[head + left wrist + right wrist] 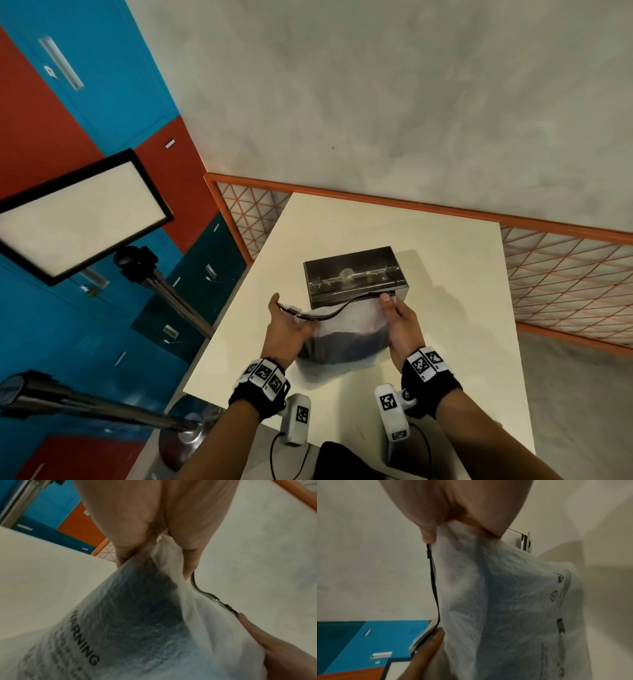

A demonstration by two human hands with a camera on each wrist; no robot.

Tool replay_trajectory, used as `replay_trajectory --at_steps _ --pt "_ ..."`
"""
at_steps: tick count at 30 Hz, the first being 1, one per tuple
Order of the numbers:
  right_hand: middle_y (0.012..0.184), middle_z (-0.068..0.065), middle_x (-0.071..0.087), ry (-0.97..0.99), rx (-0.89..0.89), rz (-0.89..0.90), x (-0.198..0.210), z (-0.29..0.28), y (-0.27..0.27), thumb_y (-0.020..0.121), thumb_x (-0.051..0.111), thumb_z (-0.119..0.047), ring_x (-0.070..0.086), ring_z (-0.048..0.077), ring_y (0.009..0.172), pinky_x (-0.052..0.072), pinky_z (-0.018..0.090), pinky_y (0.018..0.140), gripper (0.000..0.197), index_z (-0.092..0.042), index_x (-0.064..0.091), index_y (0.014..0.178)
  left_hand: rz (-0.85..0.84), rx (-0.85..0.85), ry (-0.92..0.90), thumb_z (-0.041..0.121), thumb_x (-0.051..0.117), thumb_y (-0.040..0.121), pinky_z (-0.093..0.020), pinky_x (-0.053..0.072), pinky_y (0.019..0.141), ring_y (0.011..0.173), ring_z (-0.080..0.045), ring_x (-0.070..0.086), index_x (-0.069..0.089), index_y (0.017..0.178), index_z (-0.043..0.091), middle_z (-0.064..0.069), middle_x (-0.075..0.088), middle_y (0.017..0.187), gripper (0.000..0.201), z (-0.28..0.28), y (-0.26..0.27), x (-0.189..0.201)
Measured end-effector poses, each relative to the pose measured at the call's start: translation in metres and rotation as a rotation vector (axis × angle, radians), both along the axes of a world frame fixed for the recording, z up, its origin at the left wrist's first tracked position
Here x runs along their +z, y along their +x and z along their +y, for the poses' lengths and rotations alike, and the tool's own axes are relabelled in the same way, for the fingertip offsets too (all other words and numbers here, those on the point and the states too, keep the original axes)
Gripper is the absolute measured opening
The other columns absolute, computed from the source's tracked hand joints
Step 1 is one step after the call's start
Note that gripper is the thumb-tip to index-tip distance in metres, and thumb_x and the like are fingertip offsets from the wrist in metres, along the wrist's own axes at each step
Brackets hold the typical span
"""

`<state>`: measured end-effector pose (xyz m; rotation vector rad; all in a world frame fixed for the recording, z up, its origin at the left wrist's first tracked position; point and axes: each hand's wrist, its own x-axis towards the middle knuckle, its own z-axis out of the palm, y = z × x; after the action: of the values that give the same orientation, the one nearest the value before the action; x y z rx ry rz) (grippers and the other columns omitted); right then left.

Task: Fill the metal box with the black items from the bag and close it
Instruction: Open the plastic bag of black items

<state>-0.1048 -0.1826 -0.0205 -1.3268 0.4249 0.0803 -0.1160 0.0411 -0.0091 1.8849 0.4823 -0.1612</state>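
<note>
A frosted plastic bag (342, 330) with a black zip strip (329, 313) along its top stands on the white table (455, 342), and dark items (342, 346) show through its lower half. My left hand (286, 320) pinches the bag's top left corner and my right hand (397, 317) pinches the top right corner. Just beyond the bag sits the shiny metal box (354, 275); its lid looks down. In the left wrist view my left fingers (192, 555) clamp the bag (137, 615). The right wrist view shows the bag (505, 601), its strip (435, 588) and the box's corner (524, 540).
A lit panel on a tripod (82, 216) stands left of the table, with a second stand's pole (102, 407) low at the left. An orange mesh fence (565, 281) runs behind and to the right. Blue and red lockers (102, 102) line the left wall.
</note>
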Motion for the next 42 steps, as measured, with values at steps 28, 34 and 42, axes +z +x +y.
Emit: replay_trajectory --at_steps 28,34,42 --pt "0.100 0.013 0.072 0.069 -0.040 -0.024 0.025 0.017 -0.005 0.091 0.061 -0.031 0.066 0.031 0.100 0.050 0.049 0.097 0.022 -0.012 0.069 0.099 -0.525 -0.546 0.497 0.023 0.045 0.105 -0.042 0.050 0.079 0.085 -0.022 0.059 0.059 0.104 0.011 -0.007 0.065 0.101 0.019 -0.083 0.018 0.029" --pt "0.092 0.019 0.071 0.080 -0.046 -0.069 0.028 0.014 -0.003 0.093 0.062 -0.029 0.066 0.031 0.085 0.052 0.044 0.085 0.022 -0.009 0.070 0.088 -0.523 -0.605 0.527 0.038 0.043 0.103 -0.040 0.052 0.072 0.077 -0.020 0.061 0.055 0.100 0.022 0.001 0.067 0.088 0.020 -0.083 0.024 0.036" --pt "0.082 0.016 0.068 0.055 -0.117 -0.040 0.025 0.011 0.003 0.093 0.063 -0.029 0.063 0.025 0.076 0.052 0.041 0.078 0.031 0.002 0.067 0.092 -0.506 -0.596 0.705 0.041 0.046 0.099 -0.031 0.040 0.060 0.069 -0.021 0.059 0.048 0.089 0.027 0.002 0.066 0.080 0.017 -0.077 0.021 0.050"
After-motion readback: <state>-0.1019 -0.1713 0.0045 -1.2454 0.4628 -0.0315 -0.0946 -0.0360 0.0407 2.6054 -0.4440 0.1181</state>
